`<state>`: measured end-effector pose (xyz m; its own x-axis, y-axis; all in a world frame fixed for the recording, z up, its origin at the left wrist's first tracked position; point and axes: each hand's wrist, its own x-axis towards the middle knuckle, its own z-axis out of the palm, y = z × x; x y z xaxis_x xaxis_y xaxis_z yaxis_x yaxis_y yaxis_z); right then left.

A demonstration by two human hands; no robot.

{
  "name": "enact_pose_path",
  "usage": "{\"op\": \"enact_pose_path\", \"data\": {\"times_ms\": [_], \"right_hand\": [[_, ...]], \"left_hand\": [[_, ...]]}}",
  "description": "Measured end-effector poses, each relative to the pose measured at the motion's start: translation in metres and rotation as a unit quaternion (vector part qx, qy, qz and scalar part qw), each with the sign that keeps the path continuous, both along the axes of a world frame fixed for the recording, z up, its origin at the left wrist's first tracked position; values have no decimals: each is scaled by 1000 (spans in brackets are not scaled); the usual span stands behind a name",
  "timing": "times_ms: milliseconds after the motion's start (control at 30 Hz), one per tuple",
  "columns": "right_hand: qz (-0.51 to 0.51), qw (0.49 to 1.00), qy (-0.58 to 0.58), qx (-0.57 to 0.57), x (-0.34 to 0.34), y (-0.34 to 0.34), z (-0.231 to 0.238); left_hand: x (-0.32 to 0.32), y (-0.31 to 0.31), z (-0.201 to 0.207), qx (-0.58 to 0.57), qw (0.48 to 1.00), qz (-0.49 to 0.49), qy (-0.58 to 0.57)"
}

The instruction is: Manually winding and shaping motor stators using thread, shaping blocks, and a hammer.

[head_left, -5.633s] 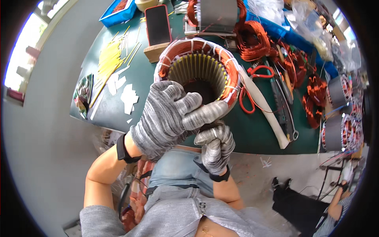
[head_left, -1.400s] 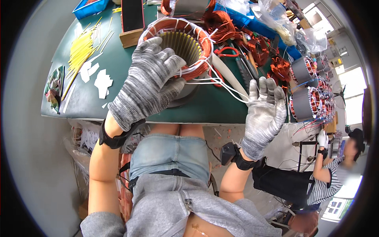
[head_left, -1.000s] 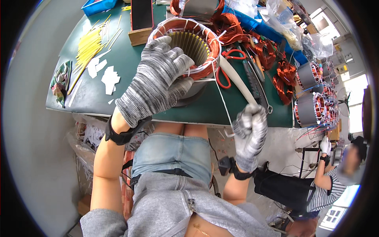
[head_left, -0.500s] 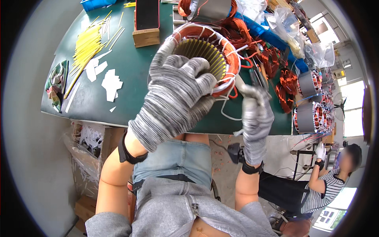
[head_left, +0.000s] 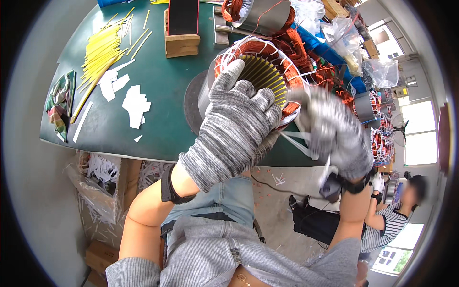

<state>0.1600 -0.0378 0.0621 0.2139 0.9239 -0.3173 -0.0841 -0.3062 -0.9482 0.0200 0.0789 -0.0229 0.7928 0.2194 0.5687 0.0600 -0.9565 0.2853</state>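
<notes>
A round motor stator [head_left: 260,67] with copper windings and white lacing stands on the green table [head_left: 158,129]. My left hand [head_left: 236,122], in a grey knit glove, lies flat over the stator's near rim and presses on the winding. My right hand [head_left: 332,131], also gloved and blurred by motion, is at the stator's right side. White cord [head_left: 299,141] runs from the winding into its closed fingers.
Yellow sleeves [head_left: 103,45] and white paper pieces [head_left: 131,100] lie at the table's left. A wooden block with a dark phone [head_left: 181,21] stands behind. More copper stators [head_left: 370,107] crowd the right. Another person [head_left: 387,210] sits at lower right.
My right hand has come up from below the table edge to the stator's right side, drawing the white cord. My left hand stays on the near rim.
</notes>
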Motion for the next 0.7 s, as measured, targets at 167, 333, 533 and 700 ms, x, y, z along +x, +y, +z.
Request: {"op": "enact_pose_path", "data": {"times_ms": [167, 333, 533, 700], "right_hand": [[52, 996, -33, 67, 10, 24, -5], [-22, 919, -376, 114, -32, -33, -15], [-61, 821, -438, 362, -22, -17, -54], [-261, 807, 491, 199, -69, -22, -73]], "left_hand": [[6, 5, -2, -1, 996, -9, -92], [-18, 9, 15, 47, 999, -2, 19], [19, -14, -8, 246, 966, 68, 31], [0, -4, -11, 226, 974, 34, -13]]}}
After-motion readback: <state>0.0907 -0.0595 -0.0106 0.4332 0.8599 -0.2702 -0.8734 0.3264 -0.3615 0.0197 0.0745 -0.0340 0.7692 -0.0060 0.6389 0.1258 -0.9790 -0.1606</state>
